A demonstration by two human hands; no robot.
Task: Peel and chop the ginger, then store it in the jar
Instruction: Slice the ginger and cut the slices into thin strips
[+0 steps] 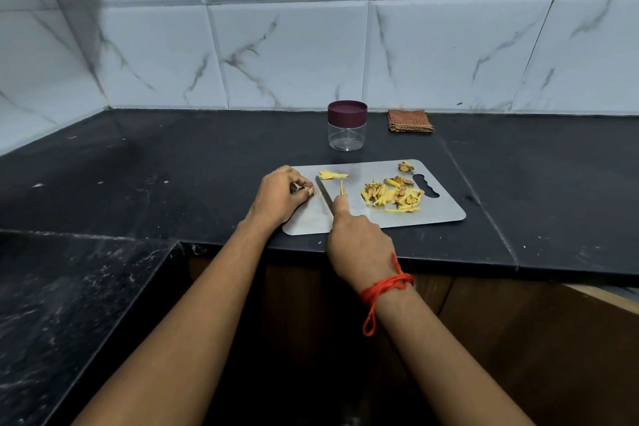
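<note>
Ginger strips [392, 197] piled on the board's [446, 211] right half; one chunk [332, 175] at the far edge is uncut, I judge. Right hand [359, 242] grips the knife [324, 195]. Left hand [281, 194] curled beside the blade, contents unclear. Jar [346, 126] behind the board, lidded and empty, so storing isn't started.

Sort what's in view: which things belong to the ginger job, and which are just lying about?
Job: knife, board, ginger piece, cut strips, jar with its lid on.
Lying about: cloth, folded, by the wall.
</note>
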